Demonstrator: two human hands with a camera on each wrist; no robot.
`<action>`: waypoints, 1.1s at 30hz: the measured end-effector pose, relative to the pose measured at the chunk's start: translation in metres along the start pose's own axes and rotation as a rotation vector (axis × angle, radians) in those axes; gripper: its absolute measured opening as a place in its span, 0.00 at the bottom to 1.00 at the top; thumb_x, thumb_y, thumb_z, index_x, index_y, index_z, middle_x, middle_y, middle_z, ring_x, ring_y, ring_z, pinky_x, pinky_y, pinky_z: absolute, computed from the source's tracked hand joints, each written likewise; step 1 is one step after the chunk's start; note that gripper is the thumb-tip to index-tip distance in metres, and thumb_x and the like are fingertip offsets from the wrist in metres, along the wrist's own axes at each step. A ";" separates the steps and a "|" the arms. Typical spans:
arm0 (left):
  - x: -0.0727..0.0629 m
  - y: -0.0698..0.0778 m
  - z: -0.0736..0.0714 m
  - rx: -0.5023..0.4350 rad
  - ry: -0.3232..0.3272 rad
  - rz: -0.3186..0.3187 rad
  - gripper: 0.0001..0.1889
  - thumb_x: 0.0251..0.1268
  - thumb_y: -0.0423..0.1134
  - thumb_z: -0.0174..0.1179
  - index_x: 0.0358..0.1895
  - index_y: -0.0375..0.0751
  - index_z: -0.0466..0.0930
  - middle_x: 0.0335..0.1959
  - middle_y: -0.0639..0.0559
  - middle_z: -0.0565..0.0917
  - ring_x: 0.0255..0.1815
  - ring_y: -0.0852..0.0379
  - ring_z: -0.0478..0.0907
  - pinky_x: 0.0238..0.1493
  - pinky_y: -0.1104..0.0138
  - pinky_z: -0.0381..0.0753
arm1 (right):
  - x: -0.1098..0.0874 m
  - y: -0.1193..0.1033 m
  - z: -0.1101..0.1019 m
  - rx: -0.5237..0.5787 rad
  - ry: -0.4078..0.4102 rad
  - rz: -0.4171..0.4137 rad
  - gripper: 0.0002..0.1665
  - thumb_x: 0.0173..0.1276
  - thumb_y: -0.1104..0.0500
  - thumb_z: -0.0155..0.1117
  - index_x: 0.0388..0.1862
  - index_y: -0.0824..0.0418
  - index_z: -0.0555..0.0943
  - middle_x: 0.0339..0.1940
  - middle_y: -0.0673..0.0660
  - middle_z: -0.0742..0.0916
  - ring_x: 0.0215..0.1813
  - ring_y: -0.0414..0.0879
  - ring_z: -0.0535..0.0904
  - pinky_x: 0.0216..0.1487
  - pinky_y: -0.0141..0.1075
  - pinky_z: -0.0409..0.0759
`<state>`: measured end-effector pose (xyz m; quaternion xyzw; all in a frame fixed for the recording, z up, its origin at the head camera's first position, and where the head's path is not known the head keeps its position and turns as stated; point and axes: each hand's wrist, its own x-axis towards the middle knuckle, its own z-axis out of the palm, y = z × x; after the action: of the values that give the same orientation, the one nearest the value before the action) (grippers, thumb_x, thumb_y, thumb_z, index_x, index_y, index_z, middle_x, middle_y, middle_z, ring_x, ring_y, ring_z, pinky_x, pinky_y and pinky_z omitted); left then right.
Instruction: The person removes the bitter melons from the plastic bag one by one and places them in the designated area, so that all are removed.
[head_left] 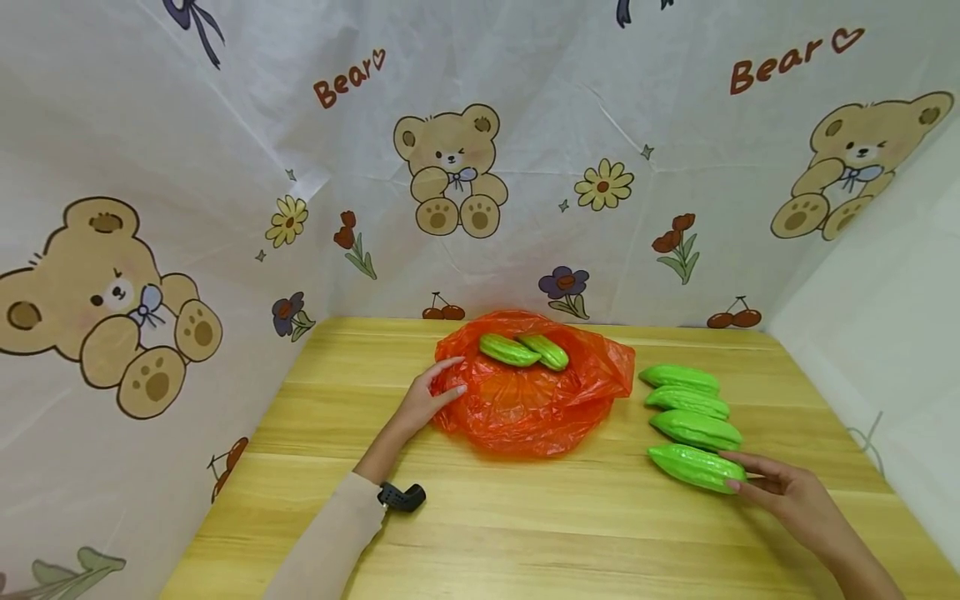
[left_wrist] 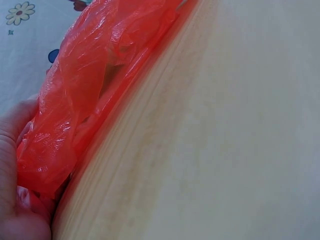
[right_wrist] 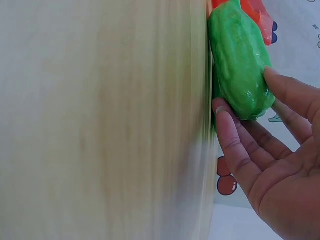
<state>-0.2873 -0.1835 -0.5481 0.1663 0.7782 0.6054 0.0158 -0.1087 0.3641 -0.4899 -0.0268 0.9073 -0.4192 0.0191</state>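
Note:
A crumpled red plastic bag [head_left: 517, 425] lies wide-mouthed on the table, with two green bitter melons [head_left: 508, 350] at its far side. My left hand [head_left: 426, 402] is at the bag's left rim, thumb and forefinger spread apart and touching the plastic. The left wrist view shows the red film [left_wrist: 75, 95] between thumb and fingers. At the right, my right hand [head_left: 787, 500] grips the blunt end of the nearest bitter melon [head_left: 693, 467]. In the right wrist view, the thumb presses one side of this bitter melon [right_wrist: 240, 60] and fingers are at the other.
Three more bitter melons [head_left: 693, 429] lie in a row beyond the gripped one, right of the bag. The wooden table [head_left: 525, 525] meets a bear-printed cloth [head_left: 540, 250] at the back and left. A thin pale cord [head_left: 868, 442] hangs by the right edge.

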 end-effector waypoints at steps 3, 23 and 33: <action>0.000 0.000 0.000 -0.004 -0.007 -0.002 0.30 0.67 0.50 0.69 0.71 0.58 0.73 0.75 0.51 0.67 0.76 0.46 0.62 0.73 0.49 0.66 | 0.000 0.001 0.000 0.006 -0.011 0.026 0.29 0.71 0.52 0.70 0.67 0.60 0.79 0.53 0.23 0.77 0.45 0.32 0.83 0.41 0.27 0.79; 0.000 0.000 -0.001 -0.023 -0.011 0.001 0.29 0.67 0.49 0.69 0.71 0.58 0.73 0.74 0.53 0.68 0.76 0.48 0.62 0.73 0.48 0.66 | 0.000 0.003 -0.001 0.027 0.009 -0.010 0.27 0.70 0.57 0.70 0.66 0.64 0.80 0.48 0.23 0.80 0.41 0.36 0.86 0.39 0.31 0.83; 0.001 -0.002 -0.002 -0.016 -0.009 0.005 0.29 0.67 0.49 0.69 0.70 0.60 0.73 0.74 0.53 0.68 0.77 0.48 0.61 0.74 0.48 0.64 | -0.002 0.003 -0.002 0.002 0.001 -0.001 0.27 0.70 0.56 0.71 0.65 0.65 0.80 0.51 0.23 0.78 0.45 0.29 0.82 0.39 0.31 0.84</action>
<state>-0.2889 -0.1853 -0.5495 0.1709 0.7727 0.6111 0.0193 -0.1070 0.3678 -0.4914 -0.0272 0.9068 -0.4203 0.0184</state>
